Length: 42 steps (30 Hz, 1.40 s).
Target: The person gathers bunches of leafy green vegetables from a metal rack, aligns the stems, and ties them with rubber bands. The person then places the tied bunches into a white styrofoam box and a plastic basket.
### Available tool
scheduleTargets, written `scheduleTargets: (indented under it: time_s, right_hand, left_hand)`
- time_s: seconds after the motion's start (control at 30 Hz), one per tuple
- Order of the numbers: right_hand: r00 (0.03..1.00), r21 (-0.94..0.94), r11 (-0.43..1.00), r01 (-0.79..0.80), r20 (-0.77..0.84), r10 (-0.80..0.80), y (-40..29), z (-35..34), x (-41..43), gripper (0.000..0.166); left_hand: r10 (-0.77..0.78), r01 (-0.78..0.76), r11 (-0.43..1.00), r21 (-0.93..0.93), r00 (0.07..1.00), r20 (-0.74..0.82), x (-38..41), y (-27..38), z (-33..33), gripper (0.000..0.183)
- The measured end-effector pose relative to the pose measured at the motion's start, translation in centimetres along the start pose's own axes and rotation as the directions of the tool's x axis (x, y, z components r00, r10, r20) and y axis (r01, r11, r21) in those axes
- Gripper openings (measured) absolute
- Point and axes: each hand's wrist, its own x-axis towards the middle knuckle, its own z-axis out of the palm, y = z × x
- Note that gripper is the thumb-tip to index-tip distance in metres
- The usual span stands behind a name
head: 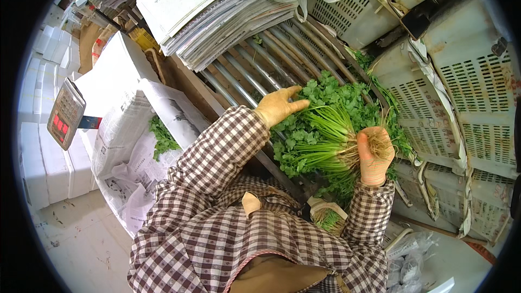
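My right hand (373,156), in a fabric glove, grips a bunch of coriander (331,138) by its pale roots. The bunch lies with its stems fanned out and its leaves toward the left and far side. At the leafy edge is my left hand (282,106), in a yellowish glove, thumb and fingers apart and nothing held between them. Whether its fingertips touch the leaves I cannot tell. More loose greens lie beneath and beside the bunch, over a rack of metal bars (260,69).
A thick newspaper stack (228,12) sits on the bars' far end. Slatted plastic crates (415,106) line the right. On the left are a newspaper-lined white box (122,130) with greens (163,135), a lit scale display (66,114) and white foam boxes (53,162). Bundled greens (329,221) lie near my body.
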Motion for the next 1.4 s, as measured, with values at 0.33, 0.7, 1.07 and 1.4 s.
scheduleTargets:
  time_s: [0.33,0.7,1.07,1.4]
  right_hand:
    - [0.999,0.138,0.99,0.018,-0.038,-0.013,1.3,-0.4,0.1,0.014]
    - [0.875,0.184,0.956,-0.228,-0.392,0.284,2.6,-1.2,3.7,0.039]
    - [0.875,0.153,0.936,-0.317,-0.333,0.351,2.0,-0.2,5.2,0.052]
    - [0.847,-0.23,0.97,-0.074,-0.528,-0.06,-3.7,-9.5,4.2,0.042]
  left_hand:
    - [-0.107,0.119,0.961,-0.249,0.992,0.063,-1.2,-3.0,-0.8,0.036]
    - [0.167,0.039,0.93,0.366,0.842,-0.514,-6.2,-5.3,-4.0,0.039]
    - [-0.065,0.148,0.97,-0.192,0.922,0.382,-7.7,-0.8,10.1,0.079]
    - [-0.03,0.019,0.998,-0.056,0.979,-0.204,-8.4,-5.6,1.1,0.047]
